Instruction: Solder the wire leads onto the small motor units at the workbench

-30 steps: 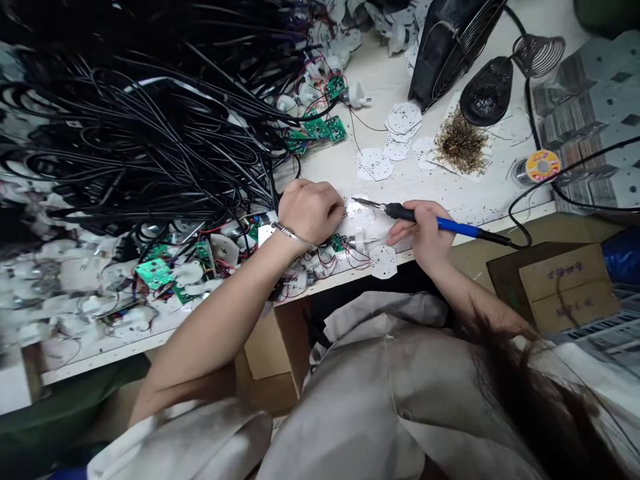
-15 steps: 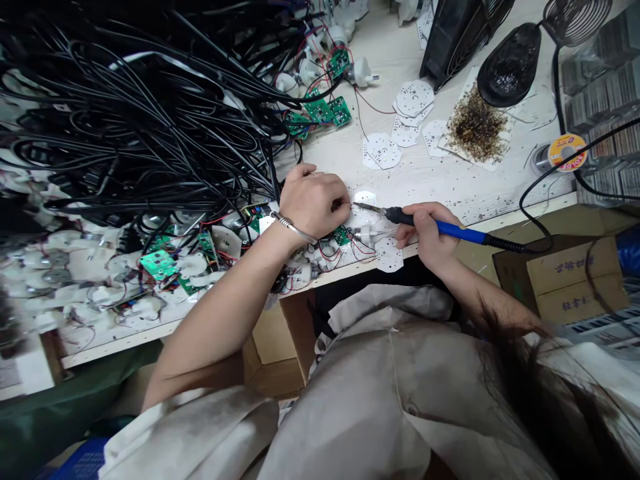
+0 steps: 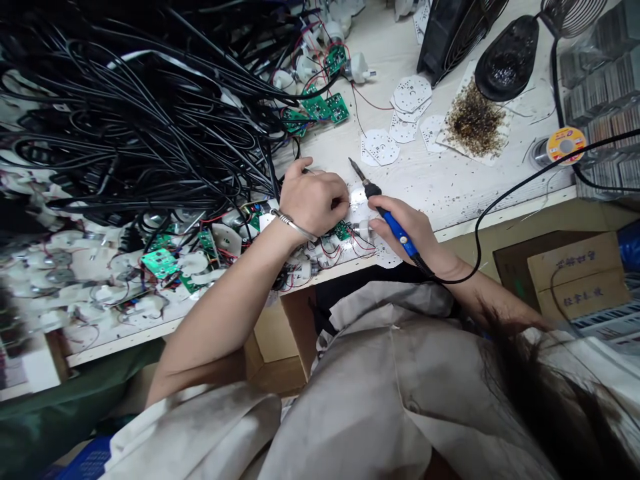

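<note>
My right hand (image 3: 413, 230) is closed around the blue handle of a soldering iron (image 3: 397, 230), whose metal tip points up and left, raised clear of the work. My left hand (image 3: 316, 203) is curled with its fingertips pressed down at the edge of a white circuit board (image 3: 357, 199); what they pinch is hidden under the fingers. Just below lie a small green circuit board (image 3: 343, 231) with red and black wires and a white plastic part (image 3: 363, 230). Another white board (image 3: 388, 256) lies at the bench edge, partly under my right hand.
A heap of black cables (image 3: 165, 113) fills the left. Loose white boards (image 3: 380, 148) lie behind my hands. To the right are a black fan (image 3: 453, 40), a soldering iron stand (image 3: 507, 60), a solder spool (image 3: 566, 145) and a dirty pad (image 3: 475, 123). The iron's cord (image 3: 500, 200) crosses the right side.
The soldering iron has come off the white board; its tip has swung up and away, and the handle has turned steeper in my right hand. My left hand stays almost in place.
</note>
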Available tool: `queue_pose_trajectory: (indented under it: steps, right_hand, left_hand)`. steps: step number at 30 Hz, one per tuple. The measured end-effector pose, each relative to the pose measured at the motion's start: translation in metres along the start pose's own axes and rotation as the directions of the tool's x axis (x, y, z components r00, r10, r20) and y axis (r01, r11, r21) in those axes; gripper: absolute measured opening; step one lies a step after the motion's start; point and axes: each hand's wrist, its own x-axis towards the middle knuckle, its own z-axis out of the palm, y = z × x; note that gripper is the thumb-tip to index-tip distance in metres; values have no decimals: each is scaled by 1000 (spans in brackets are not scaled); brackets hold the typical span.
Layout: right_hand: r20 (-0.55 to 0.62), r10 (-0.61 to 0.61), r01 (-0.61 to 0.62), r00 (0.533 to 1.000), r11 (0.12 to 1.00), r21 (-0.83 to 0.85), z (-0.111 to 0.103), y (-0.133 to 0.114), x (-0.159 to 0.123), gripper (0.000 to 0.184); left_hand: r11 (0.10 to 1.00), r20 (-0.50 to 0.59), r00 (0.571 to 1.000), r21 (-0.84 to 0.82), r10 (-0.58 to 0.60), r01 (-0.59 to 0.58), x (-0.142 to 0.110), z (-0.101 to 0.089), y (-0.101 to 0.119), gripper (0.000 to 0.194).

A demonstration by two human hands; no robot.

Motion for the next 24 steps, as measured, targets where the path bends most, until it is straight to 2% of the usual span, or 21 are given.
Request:
queue_pose_trajectory:
  steps: [2, 4, 6, 8, 11, 17, 24]
  right_hand:
    - [-129, 48, -33, 990, 993, 115, 1, 0, -7, 35]
    - [-281, 144, -59, 949, 955, 291, 2, 1, -13, 30]
    - [-332, 273, -108, 903, 891, 440, 3, 3, -16, 31]
    - [-304, 362, -160, 881, 834, 529, 2, 3, -15, 35]
    - [-250, 376, -174, 892, 797, 578, 0, 2, -12, 35]
    - [-227, 400, -235, 888, 820, 523, 0, -2, -12, 41]
    - [-206, 375, -231, 904, 832, 504, 0, -4, -10, 42]
  left_hand:
    - [1000, -8, 1000, -1, -3, 3, 0, 0, 0, 23]
    - [1000, -17, 1000, -1, -2, 2, 0, 0, 0, 23]
    - [1000, -24, 1000, 0, 8, -8, 0, 0, -1, 22]
    - [1000, -28, 999, 2, 19, -19, 0, 1, -1, 21]
    - [1000, -30, 999, 2, 22, -22, 0, 1, -2, 21]
    - [1000, -22, 1000, -9, 13, -13, 0, 3, -4, 20]
    - [1000, -14, 1000, -23, -6, 6, 0, 2, -2, 23]
